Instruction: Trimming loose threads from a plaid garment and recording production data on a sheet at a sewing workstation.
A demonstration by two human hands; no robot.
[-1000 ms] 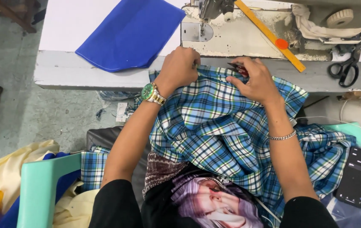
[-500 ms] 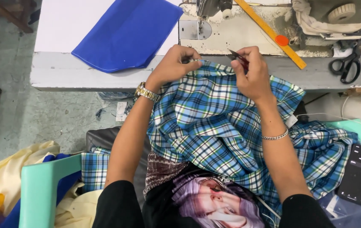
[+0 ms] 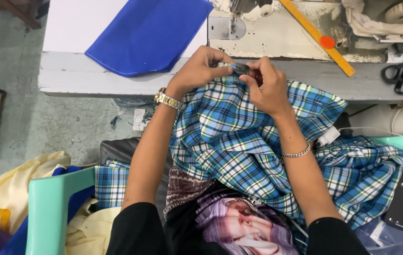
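Left hand (image 3: 197, 71) pinching edge of plaid cloth (image 3: 239, 137) at tabletop (image 3: 116, 82) lip; right hand (image 3: 267, 87) clenched on small dark tool (image 3: 244, 69), prob. a seam ripper. Best kept w/ cloth taut btwn grips, tool tip shallow under thread only. Tool mostly hidden by fingers, stitch itself too small to see.

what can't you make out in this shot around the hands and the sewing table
- Small dark tool, head view: mostly hidden by the right hand; kind unclear.
- Sewing machine: cut off by the top edge.
- Plaid fabric edge pinched by the left hand: covered by fingers.
- Scissors: blades hidden under cloth.
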